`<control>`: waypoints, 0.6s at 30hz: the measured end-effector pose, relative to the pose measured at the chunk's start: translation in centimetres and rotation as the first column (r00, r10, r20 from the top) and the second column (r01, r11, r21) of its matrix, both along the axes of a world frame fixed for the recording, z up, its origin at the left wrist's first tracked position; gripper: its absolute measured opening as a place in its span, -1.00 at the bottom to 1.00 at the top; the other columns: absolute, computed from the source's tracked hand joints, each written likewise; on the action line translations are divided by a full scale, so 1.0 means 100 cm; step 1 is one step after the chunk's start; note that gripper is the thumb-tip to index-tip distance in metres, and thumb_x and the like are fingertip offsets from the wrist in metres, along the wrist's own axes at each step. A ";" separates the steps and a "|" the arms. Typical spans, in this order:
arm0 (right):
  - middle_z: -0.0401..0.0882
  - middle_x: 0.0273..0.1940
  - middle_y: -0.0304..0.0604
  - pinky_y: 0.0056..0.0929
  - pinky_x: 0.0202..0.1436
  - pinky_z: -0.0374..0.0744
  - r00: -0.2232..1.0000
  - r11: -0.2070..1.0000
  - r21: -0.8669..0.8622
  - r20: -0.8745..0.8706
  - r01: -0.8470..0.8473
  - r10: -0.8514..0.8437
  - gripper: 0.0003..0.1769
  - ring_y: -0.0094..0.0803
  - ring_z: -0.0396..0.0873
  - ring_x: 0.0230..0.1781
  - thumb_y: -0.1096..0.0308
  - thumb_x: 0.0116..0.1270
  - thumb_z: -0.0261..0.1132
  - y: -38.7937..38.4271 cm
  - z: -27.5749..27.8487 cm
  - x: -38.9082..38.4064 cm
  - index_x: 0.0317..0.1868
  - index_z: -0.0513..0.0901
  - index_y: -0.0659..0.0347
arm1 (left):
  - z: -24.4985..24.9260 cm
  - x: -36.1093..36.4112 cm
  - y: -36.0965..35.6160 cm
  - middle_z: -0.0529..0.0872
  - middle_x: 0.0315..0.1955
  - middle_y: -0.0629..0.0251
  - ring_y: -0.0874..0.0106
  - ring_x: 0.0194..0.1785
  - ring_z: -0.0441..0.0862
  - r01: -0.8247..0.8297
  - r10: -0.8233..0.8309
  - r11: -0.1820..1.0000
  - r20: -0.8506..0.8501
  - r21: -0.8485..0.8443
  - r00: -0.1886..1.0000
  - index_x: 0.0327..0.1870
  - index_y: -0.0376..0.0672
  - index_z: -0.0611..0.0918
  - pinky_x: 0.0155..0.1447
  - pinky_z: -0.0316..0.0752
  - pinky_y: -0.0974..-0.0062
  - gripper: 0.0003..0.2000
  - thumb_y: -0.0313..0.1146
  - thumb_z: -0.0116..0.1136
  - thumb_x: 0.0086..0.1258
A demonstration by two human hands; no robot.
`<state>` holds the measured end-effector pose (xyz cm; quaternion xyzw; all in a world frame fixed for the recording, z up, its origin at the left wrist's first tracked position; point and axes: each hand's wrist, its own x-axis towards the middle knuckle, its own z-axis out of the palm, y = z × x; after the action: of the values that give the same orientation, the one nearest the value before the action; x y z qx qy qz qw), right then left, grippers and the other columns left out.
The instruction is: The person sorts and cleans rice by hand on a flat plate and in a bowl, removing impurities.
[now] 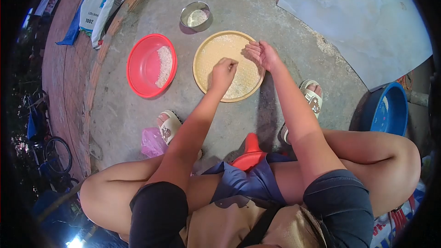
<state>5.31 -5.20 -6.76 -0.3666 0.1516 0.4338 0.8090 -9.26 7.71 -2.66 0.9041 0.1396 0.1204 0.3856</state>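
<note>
A round yellow tray [198, 76] with a thin spread of pale grains, which look like rice, lies on the concrete floor in front of me. Over its middle is my left hand [223, 73], its thumb and fingers pinched together; whatever they hold, if anything, is too small to make out. My right hand [262, 56] is at the tray's right rim with its fingers stretched out and no object in it. Left of the tray stands a red plastic basin [144, 66] with white rice [164, 66] along its right side. A round metal-rimmed sieve [196, 17], with some pale grains inside, sits behind the tray.
A blue tub [390, 110] stands at the right below a pale marbled sheet [353, 23]. Printed sacks [97, 11] lie at the upper left. Near my sandalled feet are a pink plastic bag [153, 142] and a red plastic object [251, 151].
</note>
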 end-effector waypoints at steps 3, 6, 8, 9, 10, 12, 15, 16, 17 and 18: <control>0.56 -0.09 0.21 -0.30 0.03 0.62 0.993 0.994 -0.088 0.091 -0.069 0.077 -0.50 -0.07 0.61 -0.11 0.18 0.48 -0.17 0.002 0.013 -0.005 0.06 0.38 0.55 | 0.037 0.023 -0.003 0.67 -0.34 0.18 0.42 -0.30 0.64 -0.060 0.068 0.976 0.028 -0.210 0.997 -0.27 -0.26 0.66 -0.20 0.51 0.56 -0.89 -0.45 0.23 0.22; 0.56 -0.08 0.18 -0.33 0.00 0.62 0.980 0.975 -0.193 0.144 -0.108 0.138 -0.50 -0.15 0.62 -0.12 0.17 0.48 -0.16 0.004 0.020 -0.010 0.05 0.41 0.53 | 0.060 0.039 -0.010 0.65 -0.18 0.16 0.36 -0.20 0.63 0.095 -0.057 0.898 0.100 -0.430 0.993 -0.15 -0.24 0.63 -0.11 0.51 0.52 -0.79 -0.42 0.24 0.20; 0.58 -0.14 0.13 -0.38 -0.09 0.63 0.979 0.975 -0.177 0.133 -0.131 0.155 -0.51 -0.22 0.62 -0.20 0.17 0.48 -0.15 0.003 0.020 -0.010 0.01 0.44 0.51 | 0.052 0.042 -0.009 0.61 -0.11 0.15 0.33 -0.14 0.62 0.103 -0.076 0.967 0.123 -0.232 0.989 -0.08 -0.22 0.60 -0.06 0.51 0.48 -0.73 -0.41 0.25 0.19; 0.60 -0.19 0.08 -0.42 -0.17 0.64 0.978 0.975 -0.159 0.121 -0.152 0.172 -0.52 -0.30 0.62 -0.28 0.17 0.48 -0.15 0.002 0.021 -0.010 -0.04 0.48 0.49 | 0.048 0.041 -0.010 0.57 -0.04 0.13 0.30 -0.09 0.60 0.104 -0.100 0.994 0.140 -0.021 0.985 -0.01 -0.21 0.57 -0.02 0.50 0.44 -0.67 -0.40 0.26 0.18; 0.60 -0.19 0.08 -0.42 -0.17 0.64 0.977 0.974 -0.163 0.120 -0.155 0.175 -0.52 -0.30 0.62 -0.28 0.17 0.48 -0.15 0.001 0.014 -0.009 -0.04 0.48 0.49 | 0.042 0.036 -0.008 0.57 -0.04 0.13 0.30 -0.09 0.60 0.102 -0.097 0.995 0.140 -0.025 0.985 -0.01 -0.21 0.57 -0.02 0.50 0.44 -0.67 -0.40 0.26 0.18; 0.57 -0.39 -0.09 -0.53 -0.43 0.54 0.977 0.973 -0.168 0.113 -0.160 0.180 -0.55 -0.43 0.51 -0.51 0.15 0.48 -0.12 0.000 0.002 -0.004 -0.19 0.53 0.40 | 0.032 0.025 0.000 0.53 -0.01 0.13 0.23 0.00 0.53 0.079 -0.073 0.994 -0.086 0.071 0.994 0.04 -0.16 0.54 0.07 0.46 0.37 -0.61 -0.38 0.26 0.16; 0.47 -0.54 -0.23 -0.57 -0.57 0.38 0.982 0.973 -0.164 0.068 -0.165 0.178 -0.56 -0.51 0.36 -0.63 0.14 0.47 -0.09 -0.002 0.002 -0.003 -0.31 0.53 0.34 | 0.021 0.004 -0.004 0.55 -0.06 0.14 0.20 0.06 0.48 0.291 -0.260 0.936 -0.167 0.197 0.951 0.02 -0.14 0.56 0.11 0.42 0.35 -0.63 -0.38 0.24 0.14; 0.47 -0.54 -0.23 -0.57 -0.57 0.38 0.982 0.973 -0.164 0.066 -0.165 0.178 -0.56 -0.51 0.36 -0.63 0.14 0.47 -0.09 -0.001 0.001 -0.003 -0.31 0.53 0.34 | 0.018 -0.004 -0.007 0.55 -0.06 0.14 0.20 0.06 0.48 0.291 -0.260 0.936 -0.169 0.196 0.951 0.02 -0.14 0.56 0.11 0.42 0.35 -0.63 -0.38 0.24 0.14; 0.45 -0.56 -0.25 -0.58 -0.58 0.37 0.983 0.970 -0.193 0.085 -0.147 0.165 -0.57 -0.52 0.35 -0.64 0.14 0.47 -0.08 0.000 0.000 -0.002 -0.33 0.53 0.33 | 0.014 -0.011 -0.013 0.55 -0.06 0.15 0.20 0.06 0.46 0.425 -0.403 0.889 -0.149 0.169 0.903 0.00 -0.13 0.57 0.13 0.41 0.34 -0.64 -0.39 0.23 0.13; 0.43 -0.57 -0.26 -0.59 -0.59 0.35 0.983 0.967 -0.222 0.105 -0.127 0.154 -0.58 -0.53 0.34 -0.65 0.13 0.47 -0.07 0.000 -0.002 -0.001 -0.34 0.52 0.32 | 0.010 -0.017 -0.019 0.55 -0.07 0.16 0.19 0.07 0.44 0.551 -0.537 0.822 -0.124 0.145 0.834 -0.02 -0.12 0.58 0.14 0.40 0.33 -0.65 -0.40 0.21 0.12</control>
<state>5.18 -5.20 -6.95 -0.4873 0.1216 0.4481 0.7396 -10.93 5.79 -1.61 0.9404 -0.1202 -0.0180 0.3175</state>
